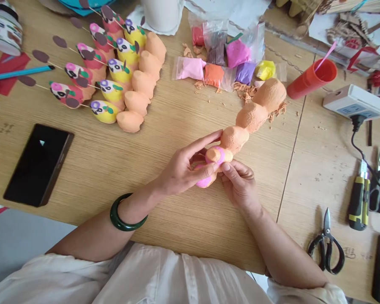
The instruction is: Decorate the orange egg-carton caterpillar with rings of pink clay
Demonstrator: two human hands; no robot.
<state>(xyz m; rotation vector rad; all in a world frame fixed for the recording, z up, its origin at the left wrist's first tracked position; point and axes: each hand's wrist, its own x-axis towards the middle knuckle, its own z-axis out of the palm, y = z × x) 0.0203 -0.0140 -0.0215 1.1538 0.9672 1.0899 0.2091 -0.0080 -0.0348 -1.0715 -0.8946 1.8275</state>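
A row of joined orange egg-carton cups (252, 117) runs diagonally from the orange crumbs down to my hands. Pink clay (204, 181) covers part of the cup at its near end, and a pink band shows around the top of the cup beside it. My left hand (190, 164) wraps round this end from the left, its index finger stretched along the row and its thumb over the pink part. From the right, my right hand (239, 181) pinches the edge of the same cup, with its thumb on top.
Decorated red and yellow cups (109, 90) with brown discs on sticks stand at upper left, above a phone (38, 164). Bagged clay (213, 76) and a red cup (312, 78) lie beyond the row. Scissors (327, 245), a cutter (359, 198) and a power strip (356, 101) are right.
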